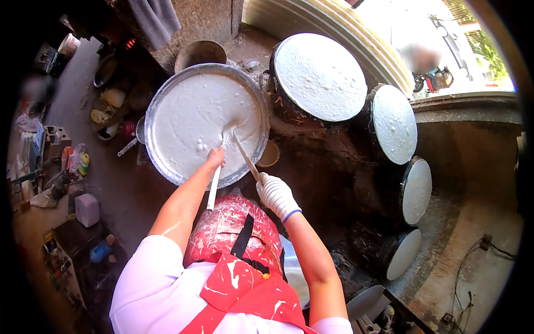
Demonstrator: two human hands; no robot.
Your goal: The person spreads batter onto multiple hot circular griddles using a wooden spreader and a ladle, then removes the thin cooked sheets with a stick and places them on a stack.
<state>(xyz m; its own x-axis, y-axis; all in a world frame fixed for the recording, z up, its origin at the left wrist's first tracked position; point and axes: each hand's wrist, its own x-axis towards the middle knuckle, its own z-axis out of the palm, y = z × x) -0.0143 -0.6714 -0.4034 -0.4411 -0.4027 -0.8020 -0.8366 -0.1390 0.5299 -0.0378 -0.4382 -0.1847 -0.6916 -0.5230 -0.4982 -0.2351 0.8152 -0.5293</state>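
Observation:
A wide metal basin in front of me is filled with a thick white liquid with bubbles on its surface. My bare left hand is closed round a tool with a long pale handle; its far end meets the liquid, and its head cannot be made out. My right hand, in a white striped glove with a blue cuff, grips a flat wooden stick. The stick's tip reaches the liquid right beside the other tool, where the surface is dented. Both hands are at the basin's near right side.
Several dark round vessels with white, bumpy tops curve along the right side. A small brown bowl sits beside the basin, with a round pot behind it. Cluttered shelves stand at left; cables lie on the right.

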